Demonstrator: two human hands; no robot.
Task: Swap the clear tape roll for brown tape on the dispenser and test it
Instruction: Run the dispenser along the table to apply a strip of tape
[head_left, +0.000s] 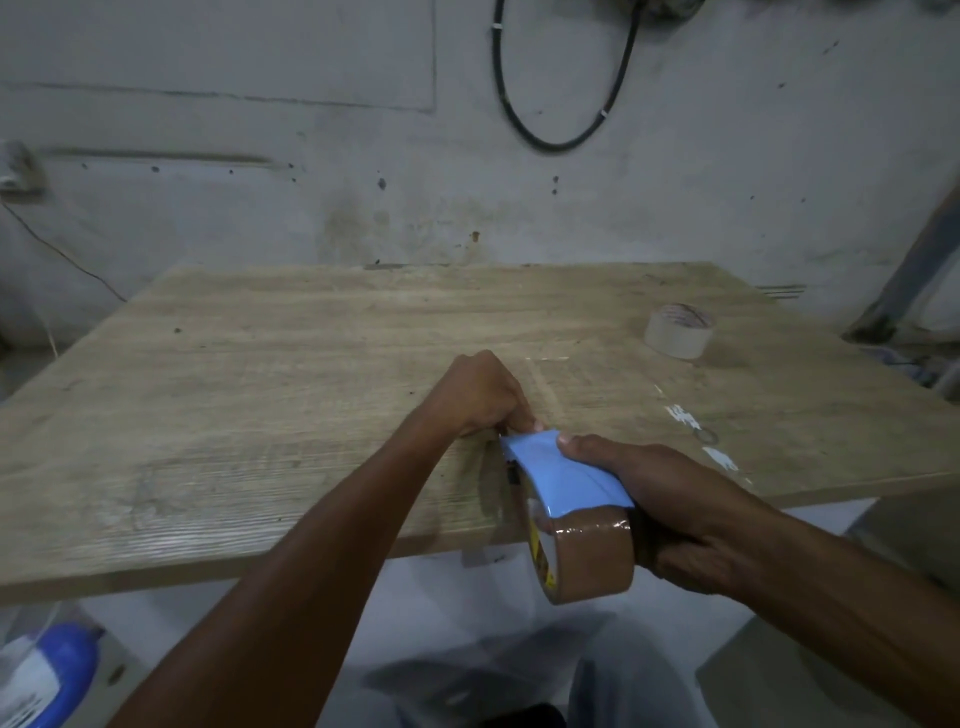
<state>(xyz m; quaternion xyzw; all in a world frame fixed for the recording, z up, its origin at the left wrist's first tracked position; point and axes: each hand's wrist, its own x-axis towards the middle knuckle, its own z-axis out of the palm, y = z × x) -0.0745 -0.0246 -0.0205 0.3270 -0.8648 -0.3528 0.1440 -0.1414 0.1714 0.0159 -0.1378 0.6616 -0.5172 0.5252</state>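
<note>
Dispenser (561, 478): one, blue body, held at the near edge of the tabletop (260, 389), right of its middle. The long axis runs from near-right to far-left. The nose points away from you and a little left, over the tabletop. The tail end hangs past the near edge.

Brown roll (592, 561): one, mounted at the tail of the dispenser, standing on edge with its open core facing left. It sits off the tabletop, just below the near edge.

Your right hand (675, 509): clamped on the dispenser. The fingers wrap the handle behind the roll and the thumb is pressed along the top of the blue body.

Your left hand (483, 395): fingers curled tight at the nose of the dispenser, pinching there. What lies between the fingertips is hidden.

Clear roll (679, 331): one, lying flat near the far right corner of the tabletop, well apart from both hands.

Count: two rolls, one dispenser.

Also noted: white smears near the right edge; one black cable (566, 104) looped on the wall; one blue bottle (52, 670) below the tabletop, left.
</note>
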